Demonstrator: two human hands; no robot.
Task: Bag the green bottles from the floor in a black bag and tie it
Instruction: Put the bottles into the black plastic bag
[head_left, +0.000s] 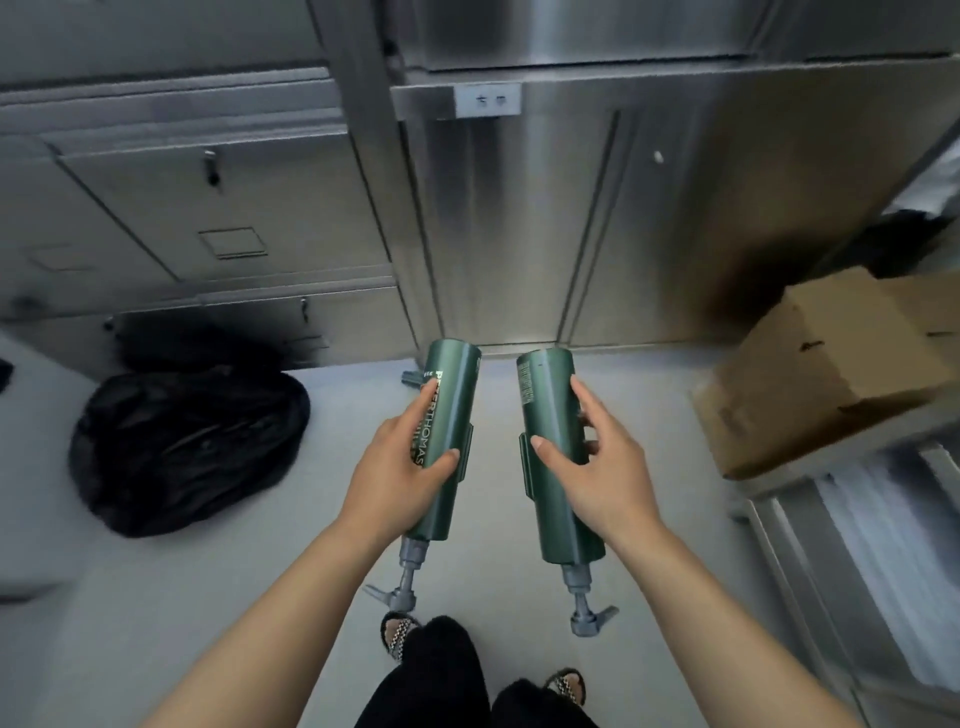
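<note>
Looking down past two sandalled feet (397, 631), two bare arms reach forward. The left hand (400, 467) grips one green bottle, the left bottle (452, 395); the right hand (597, 467) grips another, the right bottle (550, 405). They are held apart above the floor (208, 597), roughly parallel, long axes running away from the body, pumps nearest the person. One bulging black bag (187, 447) lies on the floor to the left, nearer the left hand; its mouth is not visible. One cardboard box (826, 374) sits right, steel cabinets (519, 234) beyond.

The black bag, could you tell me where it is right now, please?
In the head view, the black bag lies on the floor at the left, just in front of the grey cabinets.
</note>
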